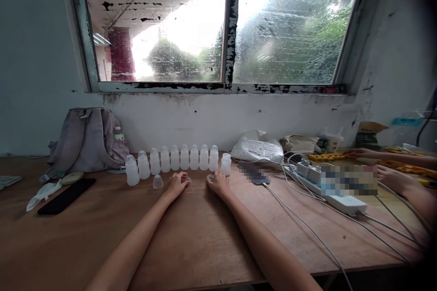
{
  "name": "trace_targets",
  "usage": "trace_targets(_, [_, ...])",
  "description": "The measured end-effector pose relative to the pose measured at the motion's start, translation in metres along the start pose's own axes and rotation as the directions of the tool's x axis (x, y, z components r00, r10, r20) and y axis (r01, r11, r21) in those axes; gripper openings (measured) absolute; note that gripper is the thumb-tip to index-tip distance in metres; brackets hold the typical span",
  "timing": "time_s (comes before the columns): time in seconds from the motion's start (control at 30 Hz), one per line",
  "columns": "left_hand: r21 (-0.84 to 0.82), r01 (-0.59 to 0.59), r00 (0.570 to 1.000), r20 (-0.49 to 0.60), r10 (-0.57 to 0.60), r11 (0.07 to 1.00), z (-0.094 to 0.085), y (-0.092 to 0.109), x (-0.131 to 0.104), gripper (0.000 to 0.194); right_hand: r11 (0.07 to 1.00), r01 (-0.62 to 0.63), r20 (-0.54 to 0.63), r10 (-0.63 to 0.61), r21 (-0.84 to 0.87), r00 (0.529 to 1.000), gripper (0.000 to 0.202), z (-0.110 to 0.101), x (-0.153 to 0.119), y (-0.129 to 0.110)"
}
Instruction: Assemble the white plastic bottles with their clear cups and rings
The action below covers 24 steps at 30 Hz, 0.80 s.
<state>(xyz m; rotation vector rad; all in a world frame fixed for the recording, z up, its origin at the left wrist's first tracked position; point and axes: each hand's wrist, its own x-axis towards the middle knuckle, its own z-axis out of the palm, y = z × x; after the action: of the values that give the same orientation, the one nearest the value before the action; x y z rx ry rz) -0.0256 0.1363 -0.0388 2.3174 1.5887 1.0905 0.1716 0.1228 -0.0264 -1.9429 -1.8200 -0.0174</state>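
Note:
Several frosted white bottles [185,158] stand in a curved row on the brown table, most with clear caps on. At the right end, one bottle [226,164] has no tall cap over it. A loose clear cap [157,182] stands in front of the row, left of my hands. My left hand [177,184] rests on the table with its fingers curled on a small clear piece [187,180]. My right hand [219,184] lies in front of the right-end bottles, its fingertips closed on another small clear piece [210,177].
At the left are a grey backpack [90,138], a black flat case [66,196] and a white tissue [43,194]. To the right lie a silver bag [258,147], a phone [256,174], and a power strip [344,202] with cables. Another person's hands [392,179] are at the far right.

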Motion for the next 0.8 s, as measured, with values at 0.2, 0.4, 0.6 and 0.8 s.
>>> trace_targets(0.2, [0.072, -0.038, 0.999, 0.036, 0.035, 0.997, 0.007, 0.010, 0.002, 0.028, 1.000, -0.017, -0.004, 0.018, 0.008, 1.000, 0.035, -0.004, 0.004, 0.007])
trace_targets(0.4, [0.307, -0.094, 0.990, -0.072, 0.122, 0.947, -0.020, 0.005, -0.011, 0.031, 0.995, -0.104, 0.021, 0.104, -0.008, 0.994, 0.039, -0.012, 0.007, 0.016])
trace_targets(0.6, [0.506, 0.066, 0.983, -0.182, 0.032, 0.860, -0.053, -0.026, -0.029, 0.030, 0.975, -0.218, 0.053, 0.220, -0.046, 0.974, 0.048, -0.012, 0.006, 0.017])
trace_targets(0.8, [0.515, 0.137, 0.985, -0.163, -0.060, 0.846, -0.061, -0.045, -0.033, 0.030, 0.975, -0.211, -0.011, 0.211, -0.067, 0.977, 0.040, -0.014, 0.001, 0.016])
